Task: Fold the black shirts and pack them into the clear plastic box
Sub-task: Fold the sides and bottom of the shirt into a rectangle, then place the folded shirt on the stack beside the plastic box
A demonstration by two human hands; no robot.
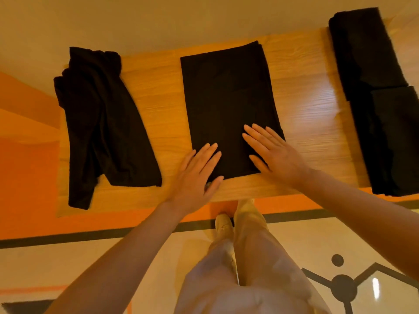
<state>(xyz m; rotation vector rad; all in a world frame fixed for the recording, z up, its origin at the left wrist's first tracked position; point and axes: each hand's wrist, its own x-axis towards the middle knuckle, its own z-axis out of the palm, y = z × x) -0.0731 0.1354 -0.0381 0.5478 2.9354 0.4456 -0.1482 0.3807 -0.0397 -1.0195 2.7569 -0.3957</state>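
Black cloth folded into a tall rectangle, the middle shirt (pixel 229 105), lies in the centre of the table (pixel 158 91). The left hand (pixel 195 175) lies flat on its near left corner, fingers (pixel 210 155) straight and close together, palm half on the wood, the thumb along the near hem. The right hand (pixel 274 152) presses the near right part of the same shirt, its fingers (pixel 254 137) straight and slightly spread, pointing far and left. Neither hand grips anything.

To the left, apart from the middle shirt, a rumpled shirt (pixel 104 125) lies loose, one sleeve hanging toward the near edge. At the right end sits a pile of folded shirts (pixel 371 64), one overlapping another.

The table is glossy light wood with visible grain. Beyond its far edge is a plain cream wall (pixel 181 17). Orange panelling shows at the left and under the near edge; the floor (pixel 294 241) is pale tile with dark lines. The person's beige trousers (pixel 249 257) are below
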